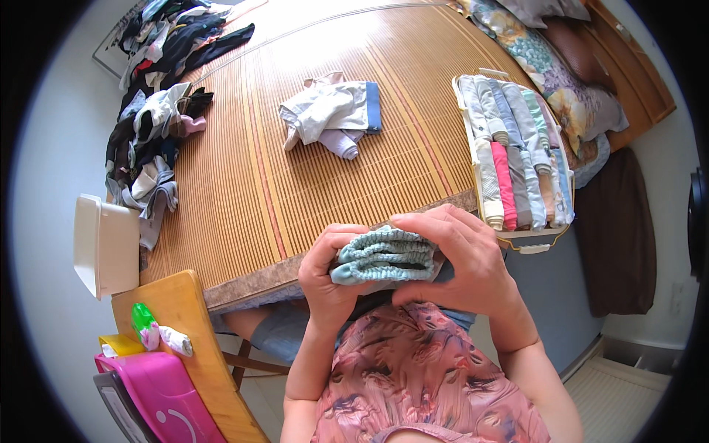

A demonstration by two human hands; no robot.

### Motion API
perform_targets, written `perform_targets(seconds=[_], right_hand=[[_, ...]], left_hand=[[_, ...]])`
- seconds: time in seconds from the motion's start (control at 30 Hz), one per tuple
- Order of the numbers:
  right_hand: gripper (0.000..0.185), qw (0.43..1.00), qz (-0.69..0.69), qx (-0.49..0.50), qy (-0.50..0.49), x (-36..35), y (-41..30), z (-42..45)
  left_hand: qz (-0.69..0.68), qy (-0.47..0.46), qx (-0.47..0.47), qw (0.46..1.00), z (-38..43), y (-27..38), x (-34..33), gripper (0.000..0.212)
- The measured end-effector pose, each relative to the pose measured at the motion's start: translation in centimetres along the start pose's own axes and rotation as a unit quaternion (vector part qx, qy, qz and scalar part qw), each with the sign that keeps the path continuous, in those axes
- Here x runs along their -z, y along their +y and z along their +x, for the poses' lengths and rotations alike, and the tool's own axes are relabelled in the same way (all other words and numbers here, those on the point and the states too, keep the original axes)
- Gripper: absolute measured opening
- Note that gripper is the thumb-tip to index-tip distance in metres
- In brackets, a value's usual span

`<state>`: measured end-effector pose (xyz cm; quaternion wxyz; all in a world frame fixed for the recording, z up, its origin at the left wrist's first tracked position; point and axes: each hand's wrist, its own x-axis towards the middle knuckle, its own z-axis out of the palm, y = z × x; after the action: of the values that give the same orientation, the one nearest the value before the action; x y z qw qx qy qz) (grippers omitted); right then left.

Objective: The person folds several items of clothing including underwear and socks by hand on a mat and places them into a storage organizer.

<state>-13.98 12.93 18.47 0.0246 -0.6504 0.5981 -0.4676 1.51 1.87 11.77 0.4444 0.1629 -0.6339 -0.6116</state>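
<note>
A pale green garment with gathered elastic edges (390, 257) is folded into a compact bundle in front of my torso. My left hand (334, 260) grips its left end, thumb below and fingers on top. On the other side my right hand (457, 255) curves around the bundle with its fingertips at the top edge; the thumb is apart, lower down. Beyond the hands, a loose heap of white, blue-banded and lilac clothing (332, 113) lies on the bamboo mat (327, 188). To the right stands a white basket (471, 141) holding rows of rolled garments (515, 160).
Piles of dark and light clothes (147, 133) lie along the mat's left side. A cream plastic bin (113, 243) stands at the left corner. Nearer are a wooden board (183, 315) and a magenta container (160, 396). Floral bedding (559, 83) lies at the far right.
</note>
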Motion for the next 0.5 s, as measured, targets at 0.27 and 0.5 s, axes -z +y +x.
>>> perform_targets(seconds=[0.27,0.5], right_hand=[[0.046,0.995,-0.089,0.008,-0.052,-0.5,-1.3,1.7],[0.031,0.997,-0.003,-0.067,-0.034,0.1,-1.2,2.4]], left_hand=[[0.014,-0.043,-0.041,0.998,-0.2,-0.3,0.6,0.027],[0.011,-0.147,0.024,0.989,1.1,-0.1,2.1,0.038]])
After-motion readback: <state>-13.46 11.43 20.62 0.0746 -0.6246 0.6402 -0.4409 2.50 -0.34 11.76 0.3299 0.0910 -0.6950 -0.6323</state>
